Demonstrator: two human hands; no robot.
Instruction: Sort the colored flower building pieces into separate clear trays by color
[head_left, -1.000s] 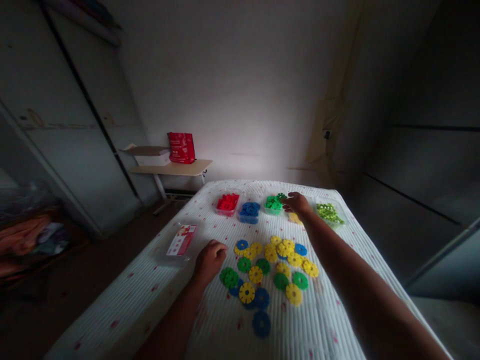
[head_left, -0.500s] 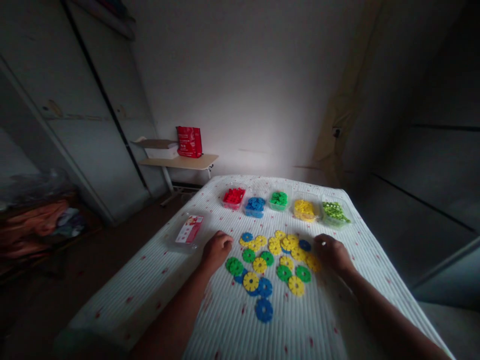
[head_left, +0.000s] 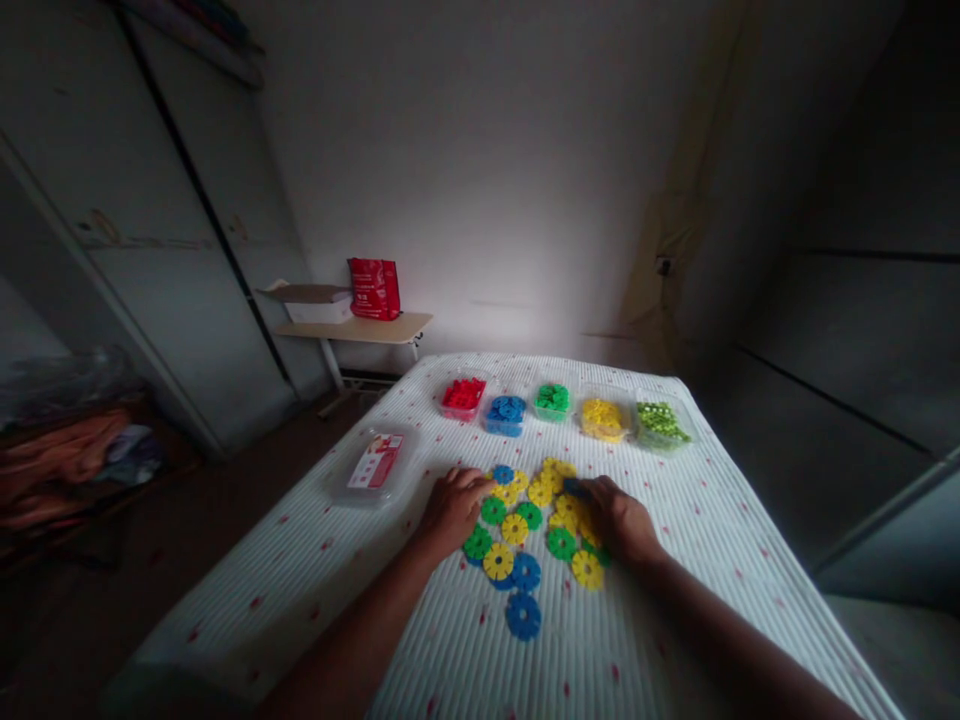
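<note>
Five filled boxes (head_left: 504, 430); one labelled container (head_left: 375, 463); one red bag (head_left: 375, 290); two hands (head_left: 454, 503); discs (head_left: 514, 622) overlap, count unclear.

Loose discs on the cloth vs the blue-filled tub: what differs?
Colour: the loose discs mix yellow, green and blue; the tub shows only blue pieces.
Containment: the loose discs lie spread on the cloth; the tub's pieces are heaped inside clear walls.
Position: the loose discs lie between the left hand and right hand; the tub stands beyond both.
Shared: blue pieces, same cloth beneath.

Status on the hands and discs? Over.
Left hand by slotted discs, left side; right hand covering some, right side. Several discs overlap. Filled plastic tubs stand beyond.
</note>
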